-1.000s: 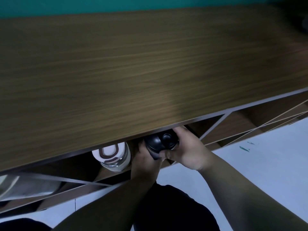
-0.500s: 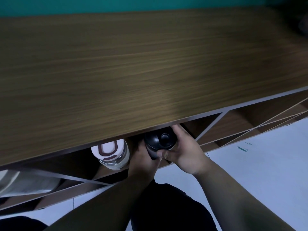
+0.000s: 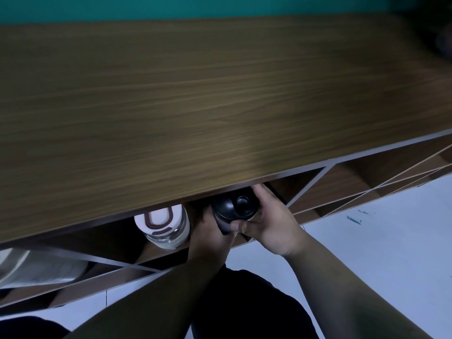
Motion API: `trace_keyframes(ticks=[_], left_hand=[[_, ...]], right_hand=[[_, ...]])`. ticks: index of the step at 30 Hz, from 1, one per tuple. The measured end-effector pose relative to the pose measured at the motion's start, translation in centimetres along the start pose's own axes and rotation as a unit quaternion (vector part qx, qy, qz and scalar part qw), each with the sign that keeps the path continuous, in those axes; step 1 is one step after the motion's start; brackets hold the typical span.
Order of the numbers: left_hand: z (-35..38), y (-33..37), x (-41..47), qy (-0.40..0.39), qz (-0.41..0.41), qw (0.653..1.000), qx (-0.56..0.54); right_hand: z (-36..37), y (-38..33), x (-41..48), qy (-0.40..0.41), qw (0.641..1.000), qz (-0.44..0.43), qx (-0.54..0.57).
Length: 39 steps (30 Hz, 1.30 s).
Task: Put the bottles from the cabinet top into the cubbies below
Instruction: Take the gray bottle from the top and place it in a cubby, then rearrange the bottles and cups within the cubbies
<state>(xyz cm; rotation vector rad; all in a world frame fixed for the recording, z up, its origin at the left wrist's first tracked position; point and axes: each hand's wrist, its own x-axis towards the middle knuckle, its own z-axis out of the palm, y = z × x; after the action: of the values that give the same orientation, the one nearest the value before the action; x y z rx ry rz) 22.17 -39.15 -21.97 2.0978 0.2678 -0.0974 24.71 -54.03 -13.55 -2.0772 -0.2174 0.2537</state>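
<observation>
A black bottle [image 3: 236, 204] with a round cap sits at the mouth of a cubby just under the front edge of the wooden cabinet top [image 3: 220, 101]. Both hands grip it: my left hand [image 3: 210, 234] from the left and below, my right hand [image 3: 271, 222] from the right with the thumb across its front. To its left, a clear bottle with a white lid [image 3: 166, 223] lies in the neighbouring cubby, lid facing out. The bottles' bodies are hidden under the top.
Diagonal dividers form several cubbies [image 3: 337, 187] along the cabinet front. A pale rounded object [image 3: 36, 267] lies in a cubby at the far left. A dark shape [image 3: 444, 41] sits at the top's far right. White floor [image 3: 379, 241] lies below, with my dark-clothed legs beneath my arms.
The hands and black bottle have stayed in nearly the same place at the cubby mouth; the view has shifted slightly. The white-lidded bottle has not moved.
</observation>
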Motion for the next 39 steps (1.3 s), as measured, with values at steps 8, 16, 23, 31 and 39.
trace_keyframes(ticks=[8,16,23,31,39], left_hand=[[-0.1,-0.4,0.2,-0.006,0.013,1.0,-0.009],[-1.8,-0.9,-1.8,-0.091,-0.003,0.991,-0.093],[-7.2,-2.0,-6.6,-0.19,-0.117,0.974,-0.033],[-13.9,-3.2,-7.0,-0.179,-0.173,0.965,-0.079],[-15.3,-1.0,-5.6,-0.073,-0.133,0.987,-0.058]], right_hand=[[0.1,-0.5,-0.3,-0.002,1.0,0.007,0.005],[0.0,-1.3,-3.3,0.027,0.997,0.069,-0.016],[-0.6,-6.8,-7.0,0.06,0.992,-0.005,-0.11],[5.7,-14.3,-4.8,-0.019,0.98,-0.037,-0.193],[10.6,-11.9,-1.7,-0.003,0.986,0.056,-0.154]])
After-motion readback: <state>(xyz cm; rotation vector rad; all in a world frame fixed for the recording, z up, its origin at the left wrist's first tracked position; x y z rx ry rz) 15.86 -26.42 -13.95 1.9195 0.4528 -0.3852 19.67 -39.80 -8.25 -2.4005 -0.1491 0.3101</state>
